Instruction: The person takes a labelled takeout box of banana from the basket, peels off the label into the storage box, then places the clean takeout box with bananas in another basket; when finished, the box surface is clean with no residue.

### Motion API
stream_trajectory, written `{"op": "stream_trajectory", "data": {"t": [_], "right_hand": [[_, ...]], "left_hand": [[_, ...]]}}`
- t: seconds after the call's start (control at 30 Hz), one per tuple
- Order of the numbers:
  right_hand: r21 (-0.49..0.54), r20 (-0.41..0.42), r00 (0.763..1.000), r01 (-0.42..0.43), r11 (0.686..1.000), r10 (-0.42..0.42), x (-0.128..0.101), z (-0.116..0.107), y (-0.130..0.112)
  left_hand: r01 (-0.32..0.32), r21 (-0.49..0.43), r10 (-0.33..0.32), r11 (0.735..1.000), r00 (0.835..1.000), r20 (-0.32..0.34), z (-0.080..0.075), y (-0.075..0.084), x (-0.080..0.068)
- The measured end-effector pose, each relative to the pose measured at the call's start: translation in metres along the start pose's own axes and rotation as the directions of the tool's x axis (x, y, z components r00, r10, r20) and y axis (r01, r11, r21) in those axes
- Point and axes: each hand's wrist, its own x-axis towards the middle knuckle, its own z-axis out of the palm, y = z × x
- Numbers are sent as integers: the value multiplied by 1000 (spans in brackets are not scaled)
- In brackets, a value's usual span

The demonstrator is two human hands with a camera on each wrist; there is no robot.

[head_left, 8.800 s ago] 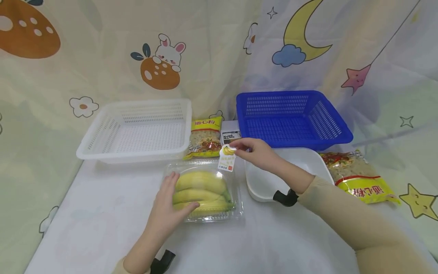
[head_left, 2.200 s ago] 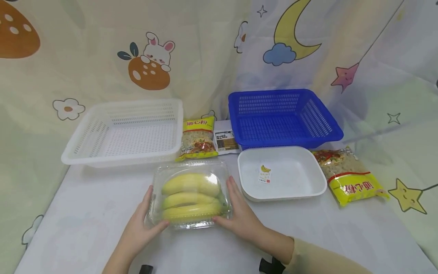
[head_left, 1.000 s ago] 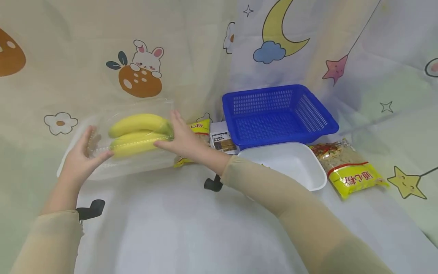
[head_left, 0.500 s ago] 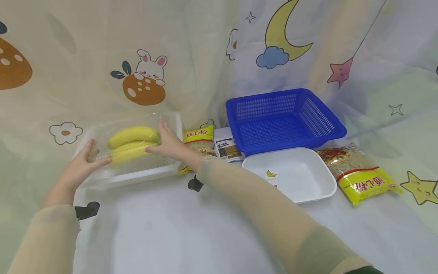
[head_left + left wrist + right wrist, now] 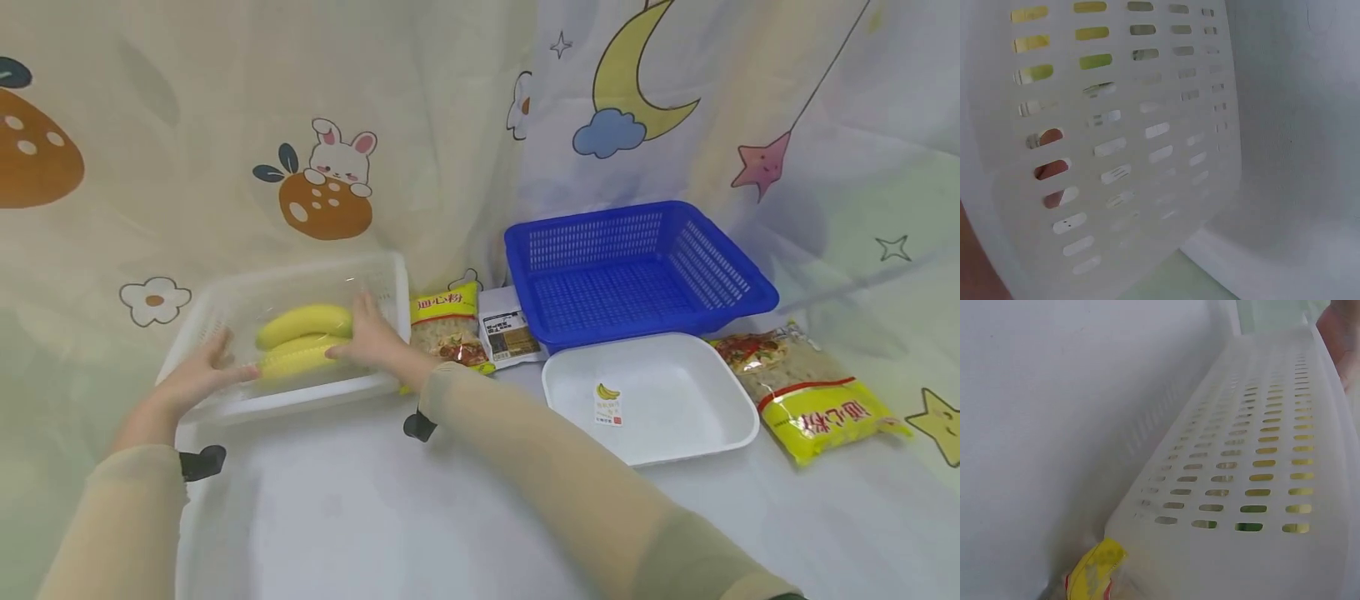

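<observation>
A clear plastic clamshell box (image 5: 243, 327) of yellow bananas (image 5: 303, 327) sits inside the white slotted basket (image 5: 300, 402) at the left of the table. My left hand (image 5: 197, 379) holds the box's left end, thumb along the front edge. At the right end my right hand (image 5: 372, 337) grips it the same way, fingers spread over the side. Both hands reach in past the basket's rim. Through the slots of the basket wall (image 5: 1129, 125) in the left wrist view, yellow shows. The right wrist view faces the basket's long side (image 5: 1229, 462), with the box mostly hidden behind.
Beside the basket lie a yellow pasta bag (image 5: 447, 325) and a small printed packet (image 5: 512, 336). A blue basket (image 5: 637, 287) stands at the back right, behind a white tray (image 5: 675, 400) holding a banana tag (image 5: 608, 406). Another pasta bag (image 5: 813, 396) lies at far right.
The banana tag went from my right hand into the white tray. Both hands then lifted the banana box from mid-table leftward and lowered it into the white basket.
</observation>
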Motion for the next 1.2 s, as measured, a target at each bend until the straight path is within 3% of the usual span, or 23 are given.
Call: {"op": "stream_trajectory", "data": {"t": [0.2, 0.4, 0.57, 0.87, 1.03, 1.2], "right_hand": [[-66, 40, 997, -63, 996, 66, -3, 5, 1], [-140, 48, 993, -98, 985, 106, -4, 1, -2], [-141, 52, 990, -125, 982, 133, -3, -2, -2], [-191, 51, 994, -81, 978, 92, 0, 12, -9], [-84, 7, 1000, -30, 996, 30, 0, 5, -14], [-9, -17, 999, 42, 999, -42, 1, -21, -20]], "left_hand": [[13, 17, -14, 1000, 999, 40, 7, -11, 10], [16, 59, -18, 998, 999, 30, 8, -7, 19], [18, 81, -20, 997, 999, 26, 8, -3, 24], [65, 76, -67, 995, 998, 20, 7, -9, 7], [63, 113, -57, 992, 997, -57, 1, 8, -5], [13, 154, 13, 988, 987, -162, -2, 36, 0]]}}
